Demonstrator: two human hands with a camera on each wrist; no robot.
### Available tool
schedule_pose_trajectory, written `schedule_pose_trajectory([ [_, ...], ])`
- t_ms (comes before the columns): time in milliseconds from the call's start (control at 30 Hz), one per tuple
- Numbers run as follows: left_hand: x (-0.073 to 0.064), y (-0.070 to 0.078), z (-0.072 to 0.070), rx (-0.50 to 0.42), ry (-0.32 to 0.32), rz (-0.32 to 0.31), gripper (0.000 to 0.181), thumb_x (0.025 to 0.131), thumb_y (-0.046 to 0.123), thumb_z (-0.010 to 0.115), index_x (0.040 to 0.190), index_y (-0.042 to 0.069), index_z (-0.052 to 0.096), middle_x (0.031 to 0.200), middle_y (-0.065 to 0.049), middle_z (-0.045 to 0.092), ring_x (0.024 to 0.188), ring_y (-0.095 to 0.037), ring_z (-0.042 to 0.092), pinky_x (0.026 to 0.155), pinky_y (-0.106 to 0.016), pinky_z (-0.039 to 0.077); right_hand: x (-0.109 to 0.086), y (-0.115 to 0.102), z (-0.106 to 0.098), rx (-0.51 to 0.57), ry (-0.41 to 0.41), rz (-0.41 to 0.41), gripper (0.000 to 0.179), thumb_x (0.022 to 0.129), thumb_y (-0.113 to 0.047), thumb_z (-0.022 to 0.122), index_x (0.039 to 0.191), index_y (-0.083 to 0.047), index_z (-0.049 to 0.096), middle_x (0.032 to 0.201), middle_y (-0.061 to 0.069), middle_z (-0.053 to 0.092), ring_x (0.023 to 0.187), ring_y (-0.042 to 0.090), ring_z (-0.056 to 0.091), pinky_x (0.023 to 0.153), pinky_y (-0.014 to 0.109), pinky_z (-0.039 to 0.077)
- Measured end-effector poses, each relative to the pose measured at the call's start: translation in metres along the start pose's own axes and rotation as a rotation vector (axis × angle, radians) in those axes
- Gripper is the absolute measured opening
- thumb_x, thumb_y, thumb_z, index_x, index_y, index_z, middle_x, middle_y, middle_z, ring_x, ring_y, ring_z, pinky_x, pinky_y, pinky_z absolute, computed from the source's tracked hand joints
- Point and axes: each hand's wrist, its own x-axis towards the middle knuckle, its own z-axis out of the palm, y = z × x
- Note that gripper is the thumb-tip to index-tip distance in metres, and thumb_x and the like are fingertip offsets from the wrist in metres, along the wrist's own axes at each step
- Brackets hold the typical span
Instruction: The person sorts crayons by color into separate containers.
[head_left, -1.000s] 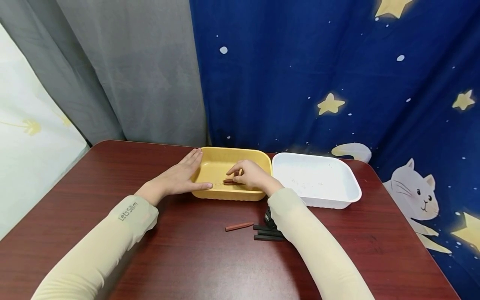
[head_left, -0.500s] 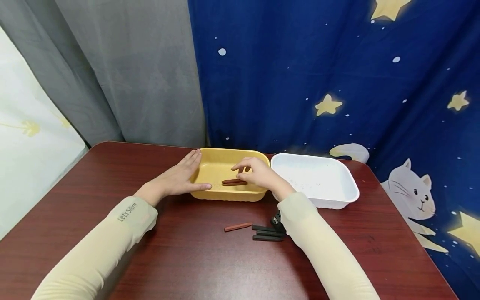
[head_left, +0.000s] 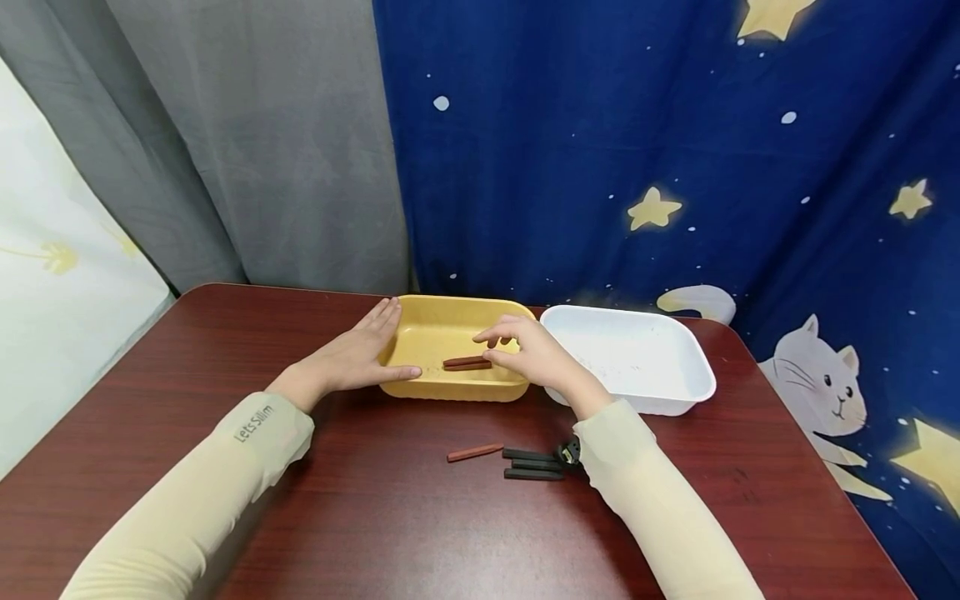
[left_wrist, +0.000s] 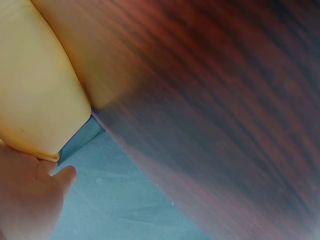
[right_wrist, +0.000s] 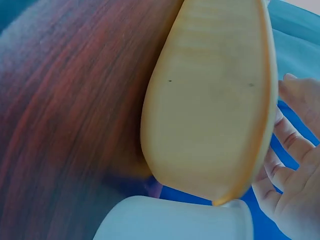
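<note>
My left hand (head_left: 356,352) lies with straight fingers along the left end of the yellow tray (head_left: 450,390), its thumb on the near rim. Above the tray's right part hovers my right hand (head_left: 532,350), fingers parted and slightly bent. The right wrist view shows the spread fingers (right_wrist: 292,140) beyond the yellow wall, without a stick in them. Two red-brown, crayon-like sticks (head_left: 467,363) lie side by side on the tray floor, just left of the right thumb. A single red-brown stick (head_left: 475,452) rests on the table before the tray.
Several black sticks (head_left: 532,463) lie on the brown table (head_left: 390,525) beside the lone red-brown one. A white tray (head_left: 630,350) stands against the yellow tray's right end. A curtain (head_left: 525,167) hangs behind the table's back edge.
My right hand has drawn back to the right from the two red-brown sticks, leaving them in the yellow tray with more of them showing. The left hand has kept its place.
</note>
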Motion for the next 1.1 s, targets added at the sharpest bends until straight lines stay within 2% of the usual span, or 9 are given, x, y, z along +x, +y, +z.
schedule_pose_trajectory([
  [267, -0.002, 0.001, -0.002, -0.003, -0.006, -0.001, 0.118, 0.085, 0.078, 0.052, 0.159, 0.002, 0.0, 0.168, -0.012, -0.006, 0.156, -0.028, -0.006, 0.125, -0.05, 0.013, -0.018, -0.013, 0.001, 0.034, 0.013, 0.0, 0.023, 0.091, -0.011, 0.069, 0.113, -0.008, 0.075, 0.099, 0.011, 0.068, 0.097, 0.031, 0.058, 0.085, 0.052, 0.047],
  [400, -0.001, 0.001, -0.003, -0.003, -0.007, -0.005, 0.118, 0.085, 0.079, 0.051, 0.159, 0.002, 0.0, 0.168, -0.011, -0.007, 0.156, -0.028, -0.005, 0.125, -0.051, 0.013, -0.026, -0.021, 0.005, 0.029, 0.005, -0.027, 0.021, 0.091, -0.011, 0.07, 0.111, -0.009, 0.076, 0.1, 0.012, 0.068, 0.095, 0.028, 0.058, 0.084, 0.047, 0.048],
  [567, -0.001, 0.001, -0.004, -0.007, -0.006, -0.011, 0.118, 0.085, 0.078, 0.051, 0.159, 0.002, 0.001, 0.168, -0.012, -0.006, 0.156, -0.028, -0.005, 0.125, -0.051, 0.014, -0.035, -0.031, 0.011, 0.013, -0.019, -0.084, 0.021, 0.091, -0.01, 0.071, 0.111, -0.008, 0.076, 0.098, 0.007, 0.069, 0.093, 0.022, 0.058, 0.082, 0.041, 0.05],
  [800, 0.0, 0.002, -0.002, -0.008, -0.003, -0.015, 0.118, 0.085, 0.078, 0.052, 0.159, 0.001, 0.001, 0.168, -0.013, -0.004, 0.156, -0.028, -0.005, 0.125, -0.051, 0.014, -0.043, -0.042, 0.02, -0.026, -0.129, -0.118, 0.022, 0.094, -0.015, 0.069, 0.114, -0.012, 0.075, 0.104, 0.003, 0.07, 0.091, 0.014, 0.06, 0.083, 0.036, 0.053],
  [967, -0.001, 0.002, -0.001, -0.006, -0.002, -0.012, 0.118, 0.085, 0.077, 0.053, 0.159, 0.001, 0.001, 0.168, -0.011, -0.005, 0.156, -0.028, -0.005, 0.125, -0.05, 0.013, -0.045, -0.043, 0.031, -0.068, -0.222, -0.137, 0.023, 0.095, -0.015, 0.067, 0.116, -0.009, 0.073, 0.107, 0.002, 0.071, 0.09, 0.015, 0.06, 0.082, 0.029, 0.051],
  [1100, -0.001, 0.002, -0.001, -0.012, 0.001, -0.009, 0.118, 0.085, 0.078, 0.053, 0.159, 0.001, 0.002, 0.168, -0.011, -0.005, 0.156, -0.028, -0.005, 0.125, -0.05, 0.013, -0.045, -0.043, 0.037, -0.101, -0.297, -0.125, 0.023, 0.095, -0.015, 0.066, 0.116, -0.009, 0.074, 0.104, 0.001, 0.069, 0.087, 0.014, 0.059, 0.081, 0.025, 0.05],
])
